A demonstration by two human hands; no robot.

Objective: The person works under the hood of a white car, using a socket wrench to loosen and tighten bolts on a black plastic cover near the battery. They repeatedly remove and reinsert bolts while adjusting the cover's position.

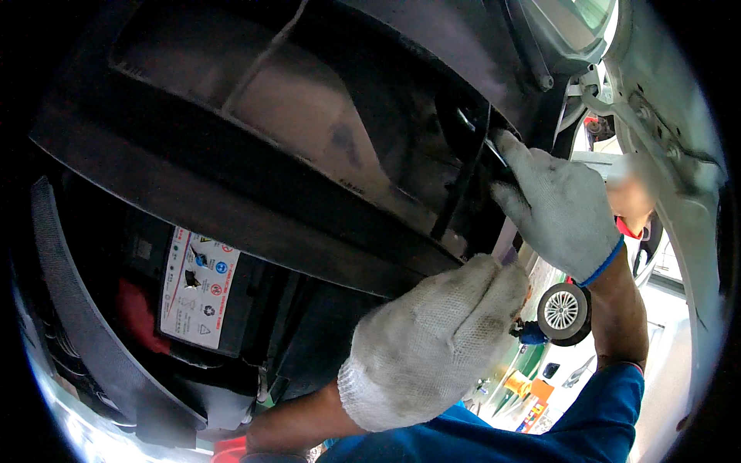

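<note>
While the left hand [436,343] lies bunched at the lower edge of the black plastic cover [309,104], the right hand [563,204] holds a metal bar [498,153] above and right of it. Whether the left fingers grip anything cannot be told, since they are turned away. The bar reaches into a dark hollow in the cover, passing behind a thin black strip [465,181], with little room around it; brighter open space lies right of the left hand. Slim and shiny, the bar is partly shadowed.
</note>
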